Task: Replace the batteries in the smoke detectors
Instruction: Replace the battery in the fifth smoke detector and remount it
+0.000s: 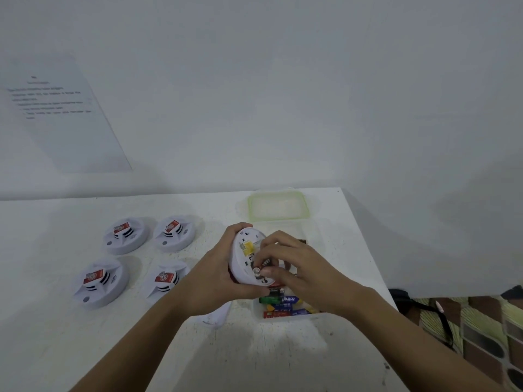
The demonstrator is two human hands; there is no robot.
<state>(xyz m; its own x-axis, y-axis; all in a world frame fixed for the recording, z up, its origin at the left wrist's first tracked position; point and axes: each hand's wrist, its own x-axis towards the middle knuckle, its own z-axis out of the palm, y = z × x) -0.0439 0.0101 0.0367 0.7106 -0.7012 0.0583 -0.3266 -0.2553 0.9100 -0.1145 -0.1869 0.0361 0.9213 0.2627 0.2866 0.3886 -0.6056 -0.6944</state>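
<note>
White table [119, 349] under us, and our left hand [218, 274] grips the smoke detector [244, 260] tilted on edge above the battery box [285, 312], while our right hand [294, 264] pinches a battery [258, 271] end-on, its axis pointing leftward into the open back.

Left hand [218, 271]: raised above the worktop, palm turned right, fingers curled over the top edge, thumb under the bottom edge of a detector [244, 261], gripping it tilted.
Right hand [294, 271]: beside the left, knuckles up, fingertips [266, 271] pinched on a small metal-ended part at the detector's open back.
Forearms: bare, entering from the lower edge, converging toward the middle.
</note>
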